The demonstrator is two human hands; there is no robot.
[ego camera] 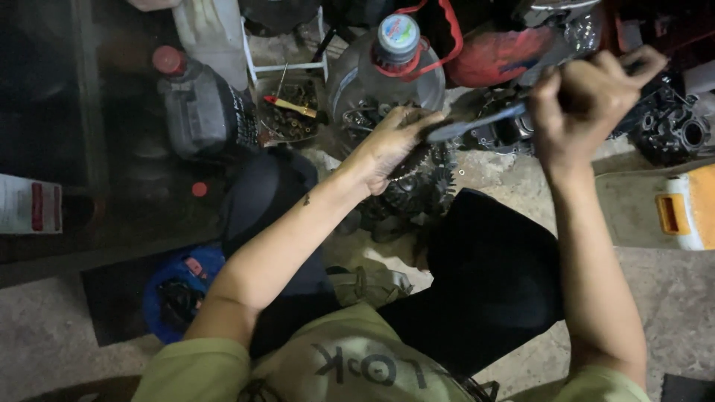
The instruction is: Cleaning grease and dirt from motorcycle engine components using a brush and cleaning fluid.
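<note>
While both hands work at frame centre-top:
left hand (389,146): clamped on toothed gear (424,179), centre
right hand (588,100): fisted round brush (477,123) handle, upper right
axis: brush runs right-to-left, head touching gear by left fingers
nearer: left hand

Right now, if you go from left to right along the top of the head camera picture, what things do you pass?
Dark jug with a red cap → small tray of bolts → clear big bottle with a blue-rimmed cap → right hand holding a dark tool → yellow and white case.
</note>
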